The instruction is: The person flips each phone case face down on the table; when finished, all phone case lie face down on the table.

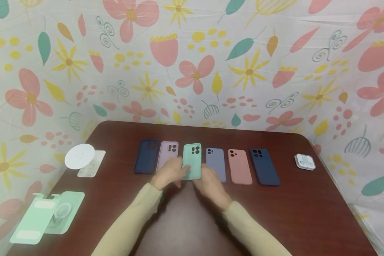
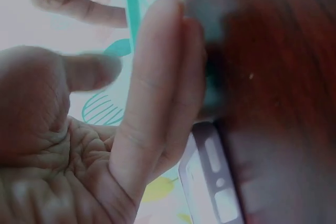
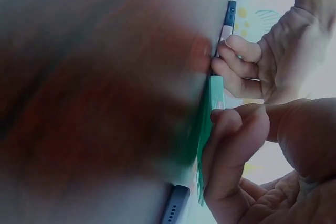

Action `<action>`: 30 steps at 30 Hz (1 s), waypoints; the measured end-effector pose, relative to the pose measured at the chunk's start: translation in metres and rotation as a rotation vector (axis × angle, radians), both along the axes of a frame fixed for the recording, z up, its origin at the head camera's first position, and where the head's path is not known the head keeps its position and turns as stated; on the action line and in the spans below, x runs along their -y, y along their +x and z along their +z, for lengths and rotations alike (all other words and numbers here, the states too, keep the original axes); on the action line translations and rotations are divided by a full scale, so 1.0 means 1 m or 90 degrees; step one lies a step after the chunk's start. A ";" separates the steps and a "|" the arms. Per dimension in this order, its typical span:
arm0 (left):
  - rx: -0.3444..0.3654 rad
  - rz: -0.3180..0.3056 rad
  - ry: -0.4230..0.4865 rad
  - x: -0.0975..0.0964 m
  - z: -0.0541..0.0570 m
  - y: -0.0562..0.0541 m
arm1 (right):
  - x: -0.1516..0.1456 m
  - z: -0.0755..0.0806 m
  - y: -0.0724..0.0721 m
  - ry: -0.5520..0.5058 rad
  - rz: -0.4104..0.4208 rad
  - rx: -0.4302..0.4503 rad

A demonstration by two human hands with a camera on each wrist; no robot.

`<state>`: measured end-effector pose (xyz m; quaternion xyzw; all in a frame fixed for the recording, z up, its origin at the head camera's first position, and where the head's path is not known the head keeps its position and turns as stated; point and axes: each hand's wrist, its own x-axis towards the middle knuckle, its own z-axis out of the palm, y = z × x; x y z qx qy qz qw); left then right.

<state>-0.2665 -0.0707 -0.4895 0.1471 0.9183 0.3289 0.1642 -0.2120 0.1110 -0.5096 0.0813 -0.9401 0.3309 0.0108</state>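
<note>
A mint-green phone case (image 1: 192,160) lies in the middle of a row of cases, tilted a little off the table in the right wrist view (image 3: 216,90). My right hand (image 1: 211,185) pinches its near right edge between thumb and curled fingers. At its left side is my left hand (image 1: 169,172), the thumb reaching over the case in the head view. In the left wrist view the fingers (image 2: 157,77) extend past the case's edge, thumb apart from them. A lilac case (image 1: 169,151) is partly hidden behind the left hand.
Left of these lies a dark blue case (image 1: 146,156). To the right are a periwinkle case (image 1: 216,163), a pink case (image 1: 240,167) and another navy case (image 1: 265,167). Boxed earphones (image 1: 305,162), a white stand (image 1: 80,156) and a mint stand (image 1: 35,220) sit toward the table's sides.
</note>
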 end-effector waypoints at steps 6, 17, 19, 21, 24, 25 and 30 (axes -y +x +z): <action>0.014 0.059 0.021 -0.010 0.022 0.017 | -0.004 0.006 0.004 0.001 -0.002 -0.029; 0.009 0.085 0.040 -0.015 0.026 0.023 | 0.009 0.052 0.025 0.011 -0.039 0.001; 0.015 0.087 0.045 -0.015 0.025 0.023 | 0.008 0.052 0.024 0.003 -0.042 -0.001; 0.022 0.090 0.046 -0.016 0.025 0.023 | 0.003 0.035 0.017 -0.004 -0.037 -0.020; 0.031 0.096 0.048 -0.018 0.024 0.023 | 0.000 0.027 0.014 -0.015 -0.035 -0.029; 0.033 0.097 0.048 -0.019 0.024 0.023 | 0.000 0.027 0.014 -0.018 -0.037 -0.027; 0.030 0.091 0.048 -0.022 0.024 0.023 | 0.006 0.053 0.027 -0.037 -0.045 -0.006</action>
